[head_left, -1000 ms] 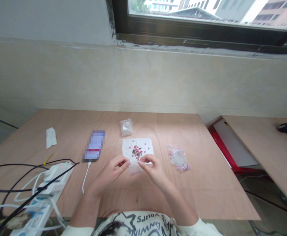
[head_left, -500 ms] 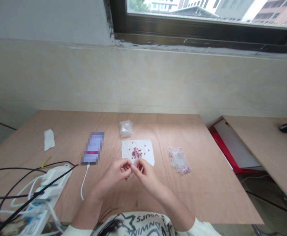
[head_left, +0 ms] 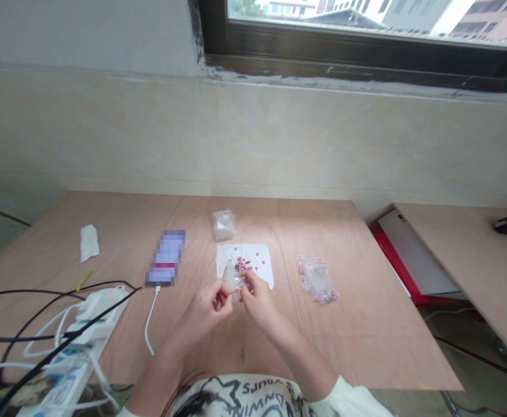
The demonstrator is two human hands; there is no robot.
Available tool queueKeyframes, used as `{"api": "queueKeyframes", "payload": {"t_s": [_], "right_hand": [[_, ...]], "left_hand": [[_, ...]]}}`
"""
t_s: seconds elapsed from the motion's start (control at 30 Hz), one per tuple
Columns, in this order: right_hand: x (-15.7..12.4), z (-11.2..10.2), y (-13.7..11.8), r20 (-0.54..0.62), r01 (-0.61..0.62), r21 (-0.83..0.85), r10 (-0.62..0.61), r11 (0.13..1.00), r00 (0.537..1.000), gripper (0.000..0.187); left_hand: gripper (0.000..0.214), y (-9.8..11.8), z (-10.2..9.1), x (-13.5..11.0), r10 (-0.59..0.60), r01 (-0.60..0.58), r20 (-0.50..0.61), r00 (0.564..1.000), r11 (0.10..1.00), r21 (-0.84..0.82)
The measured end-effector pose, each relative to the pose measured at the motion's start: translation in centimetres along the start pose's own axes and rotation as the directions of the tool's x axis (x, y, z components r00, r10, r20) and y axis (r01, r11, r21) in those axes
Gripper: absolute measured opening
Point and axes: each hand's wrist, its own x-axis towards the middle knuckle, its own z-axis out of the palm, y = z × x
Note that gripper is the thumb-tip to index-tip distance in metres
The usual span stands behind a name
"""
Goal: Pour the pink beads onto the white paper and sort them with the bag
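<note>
Left hand (head_left: 213,302), fingertips pinched narrow, and it's got the near end of a small clear bag (head_left: 231,278)! Right hand (head_left: 258,296) is up against the bag's right side, finger and thumb bent close; whether they're clamped on it, I cannot tell. The bag sits between the two sets of fingertips, above the near left part of a white sheet (head_left: 263,280). Its long axis looks to run away from the body, far end tipped a touch left; a reddish edge shows by the left fingertips, perhaps the mouth. This looks like the bag-opening step, and the next move calls for a light pinch either side to part thin plastic. Just beyond the grip, pink beads (head_left: 241,263)! Farther out, a clear packet (head_left: 224,225); off to the right, bags of beads (head_left: 319,282); well left, a phone (head_left: 166,258).
</note>
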Motion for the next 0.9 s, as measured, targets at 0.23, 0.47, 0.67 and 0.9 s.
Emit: {"api": "queueKeyframes", "payload": {"t_s": [0.23, 0.47, 0.67, 0.9], "right_hand": [[1.4, -1.4, -0.3, 0.169, -0.124, 0.242, 0.085, 0.962, 0.982, 0.016], [3.4, -1.2, 1.3, 0.212, -0.219, 0.375, 0.147, 0.901, 0.966, 0.019], [3.2, -0.3, 3.1, 0.028, -0.115, 0.292, 0.112, 0.950, 0.993, 0.023], [3.2, 0.4, 4.1, 0.000, -0.067, 0.184, 0.068, 0.981, 0.998, 0.024]], "left_hand": [[0.032, -2.5, -1.3, 1.4, -0.085, 0.066, -0.104, 0.991, 0.982, -0.175], [0.034, -5.9, -0.2, 4.0, -0.171, 0.230, 0.166, 0.971, 0.854, -0.467], [0.033, -8.2, 0.1, 4.5, -0.251, 0.211, -0.009, 0.968, 0.832, -0.513], [0.036, -9.5, -0.2, 4.3, -0.315, 0.227, -0.105, 0.943, 0.841, -0.491]]}}
